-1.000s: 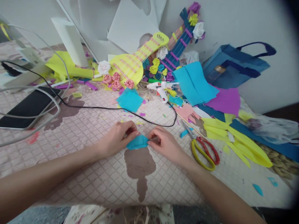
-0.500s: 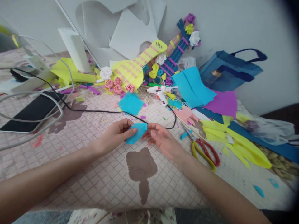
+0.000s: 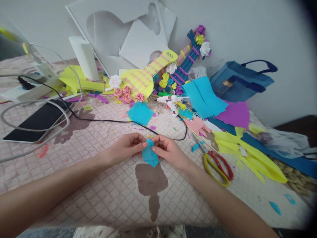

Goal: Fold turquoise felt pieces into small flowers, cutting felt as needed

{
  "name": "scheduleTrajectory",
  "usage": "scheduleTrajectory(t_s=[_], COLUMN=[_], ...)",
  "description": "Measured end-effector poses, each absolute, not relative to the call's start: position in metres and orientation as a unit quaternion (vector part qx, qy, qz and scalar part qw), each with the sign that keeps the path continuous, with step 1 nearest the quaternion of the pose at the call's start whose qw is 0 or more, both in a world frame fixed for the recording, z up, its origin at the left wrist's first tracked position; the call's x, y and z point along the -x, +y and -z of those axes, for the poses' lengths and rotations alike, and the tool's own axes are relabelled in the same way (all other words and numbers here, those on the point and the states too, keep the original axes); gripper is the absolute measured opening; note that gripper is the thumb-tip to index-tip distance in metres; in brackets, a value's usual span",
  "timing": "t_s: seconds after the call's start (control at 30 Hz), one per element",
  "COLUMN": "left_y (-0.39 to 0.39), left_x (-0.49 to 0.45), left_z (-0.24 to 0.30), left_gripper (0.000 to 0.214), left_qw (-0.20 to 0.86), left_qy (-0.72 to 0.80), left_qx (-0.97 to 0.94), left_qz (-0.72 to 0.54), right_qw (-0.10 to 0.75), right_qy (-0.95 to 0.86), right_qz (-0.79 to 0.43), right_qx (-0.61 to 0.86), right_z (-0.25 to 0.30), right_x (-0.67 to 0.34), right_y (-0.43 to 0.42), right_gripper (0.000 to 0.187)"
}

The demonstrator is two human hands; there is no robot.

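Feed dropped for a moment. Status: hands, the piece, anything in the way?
Both pinching: left hand and right hand on the blue paper piece. Held over the quilted cloth. Close behind runs the black cable; scissors lie apart, to the right.

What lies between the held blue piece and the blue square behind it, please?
The black cord crosses behind the blue piece, among small paper scraps; head view.
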State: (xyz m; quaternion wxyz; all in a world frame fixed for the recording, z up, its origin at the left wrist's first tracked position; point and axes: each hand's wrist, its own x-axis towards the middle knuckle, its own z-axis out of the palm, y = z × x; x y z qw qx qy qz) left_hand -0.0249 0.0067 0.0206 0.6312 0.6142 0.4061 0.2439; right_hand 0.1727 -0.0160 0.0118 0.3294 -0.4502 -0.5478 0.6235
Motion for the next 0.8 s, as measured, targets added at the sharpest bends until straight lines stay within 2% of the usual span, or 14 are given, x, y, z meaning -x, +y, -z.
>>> scheduleTrajectory(t_s=[0.3,0.57,0.8], left_y=[0.006,0.012,0.015], left_x=[0.025,0.027,0.029], left_z=[-0.012,-0.020,-0.014], left_gripper=[0.032,0.029,0.023], left_qw=[0.674,0.644,0.612], left_qy=[0.444,0.426,0.435], left_qx=[-0.515,-0.579,-0.614], left_qz=[-0.290,-0.259,-0.244], right_qw=[0.325,0.268,0.251], right_qy=[-0.552,-0.608,-0.596], right_qz=[-0.619,-0.581,-0.613], right_qx=[0.455,0.470,0.453], right_z=[-0.012,-0.016,-0.015], right_x=[-0.181,-0.188,-0.196], right_y=[-0.023,-0.020,-0.020], right_gripper=[0.034,0.024,0.031])
